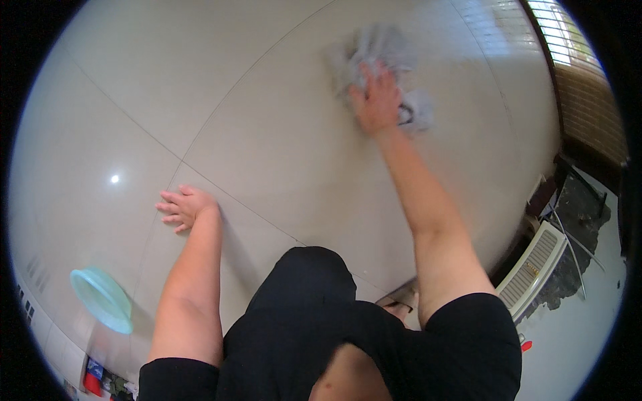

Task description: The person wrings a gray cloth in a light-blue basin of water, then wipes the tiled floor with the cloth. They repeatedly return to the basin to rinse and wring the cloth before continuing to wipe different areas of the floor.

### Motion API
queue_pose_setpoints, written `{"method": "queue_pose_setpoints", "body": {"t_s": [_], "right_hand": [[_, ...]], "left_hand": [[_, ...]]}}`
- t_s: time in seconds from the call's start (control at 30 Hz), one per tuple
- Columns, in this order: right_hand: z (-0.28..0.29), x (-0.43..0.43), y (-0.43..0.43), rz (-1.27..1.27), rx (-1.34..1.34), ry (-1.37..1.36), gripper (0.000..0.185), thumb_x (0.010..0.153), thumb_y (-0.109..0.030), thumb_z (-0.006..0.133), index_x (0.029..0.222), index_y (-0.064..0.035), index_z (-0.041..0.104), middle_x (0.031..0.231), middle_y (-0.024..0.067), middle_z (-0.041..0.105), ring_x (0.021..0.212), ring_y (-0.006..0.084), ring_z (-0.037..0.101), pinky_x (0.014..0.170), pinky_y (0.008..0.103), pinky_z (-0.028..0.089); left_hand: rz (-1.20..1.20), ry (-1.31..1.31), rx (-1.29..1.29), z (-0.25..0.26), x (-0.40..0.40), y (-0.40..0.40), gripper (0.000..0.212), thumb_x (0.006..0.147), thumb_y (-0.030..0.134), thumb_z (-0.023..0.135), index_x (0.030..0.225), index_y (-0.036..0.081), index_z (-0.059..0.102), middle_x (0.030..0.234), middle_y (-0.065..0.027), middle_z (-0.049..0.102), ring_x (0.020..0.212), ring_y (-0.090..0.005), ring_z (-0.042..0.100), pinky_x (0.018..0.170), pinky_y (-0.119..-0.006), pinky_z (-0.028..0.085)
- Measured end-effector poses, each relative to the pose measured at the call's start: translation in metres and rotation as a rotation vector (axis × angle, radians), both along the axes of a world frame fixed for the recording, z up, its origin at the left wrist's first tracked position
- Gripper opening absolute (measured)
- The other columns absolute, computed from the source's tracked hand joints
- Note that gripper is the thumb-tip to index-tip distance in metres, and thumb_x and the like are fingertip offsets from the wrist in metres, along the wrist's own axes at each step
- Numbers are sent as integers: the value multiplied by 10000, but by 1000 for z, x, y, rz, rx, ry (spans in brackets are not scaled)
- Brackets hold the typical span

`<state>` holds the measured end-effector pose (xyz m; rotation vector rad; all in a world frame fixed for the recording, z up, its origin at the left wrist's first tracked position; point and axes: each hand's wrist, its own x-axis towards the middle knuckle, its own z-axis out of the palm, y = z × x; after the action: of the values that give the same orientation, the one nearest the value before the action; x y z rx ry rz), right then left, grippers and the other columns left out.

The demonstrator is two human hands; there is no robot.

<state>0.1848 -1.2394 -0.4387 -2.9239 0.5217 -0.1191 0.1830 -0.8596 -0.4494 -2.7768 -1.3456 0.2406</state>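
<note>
My right hand [378,103] lies over a crumpled light-grey cloth [386,45], holding it down against the pale tiled floor [281,140]. Both the cloth and that hand are blurred, and a dark curved mark shows on the cloth beside the wrist. To the left, my left hand [186,208] rests palm down on the tiles with its fingers spread and nothing in it. A dark-clad knee [316,270] is on or just above the floor between my arms.
A light-blue plastic basin [103,301] stands on the floor at lower left. On the right are a cream slatted panel [534,265], thin cables, and a wall with a dark damaged patch [577,230]. A barred window [567,35] is at upper right. Colourful items [95,376] lie at bottom left.
</note>
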Motion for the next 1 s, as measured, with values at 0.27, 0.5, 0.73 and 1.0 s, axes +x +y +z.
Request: {"method": "queue_pose_setpoints", "body": {"t_s": [0.27, 0.5, 0.73, 1.0], "right_hand": [[34, -270, 33, 390, 272, 229, 763, 530, -178, 715, 1252, -258, 479, 1409, 92, 305, 1281, 364, 289, 954, 580, 289], [12, -314, -153, -354, 88, 27, 662, 802, -237, 559, 1360, -14, 283, 1384, 230, 307, 1278, 382, 274, 1077, 417, 190], [-24, -19, -139, -189, -82, -99, 745, 735, -571, 602, 1337, -181, 400, 1396, 138, 341, 1305, 284, 291, 1062, 392, 250], [49, 94, 139, 451, 259, 167, 513, 669, -365, 645, 1127, -157, 542, 1212, 110, 451, 1120, 306, 426, 912, 457, 353]], "left_hand": [[-8, -41, -24, -9, 1, 0, 565, 910, 396, 320, 1415, 170, 206, 1492, -91, 129, 1343, -395, 126, 1027, -604, 142], [-20, -80, -3, -6, 3, 3, 568, 909, 406, 327, 1415, 173, 214, 1491, -93, 131, 1336, -406, 149, 1024, -610, 144], [-8, -37, -13, -13, -1, 1, 554, 925, 384, 311, 1425, 186, 178, 1495, -85, 113, 1349, -376, 129, 1047, -575, 131], [14, 21, -21, -2, 5, -10, 542, 929, 376, 289, 1424, 189, 173, 1495, -70, 120, 1360, -325, 129, 1060, -525, 160]]}}
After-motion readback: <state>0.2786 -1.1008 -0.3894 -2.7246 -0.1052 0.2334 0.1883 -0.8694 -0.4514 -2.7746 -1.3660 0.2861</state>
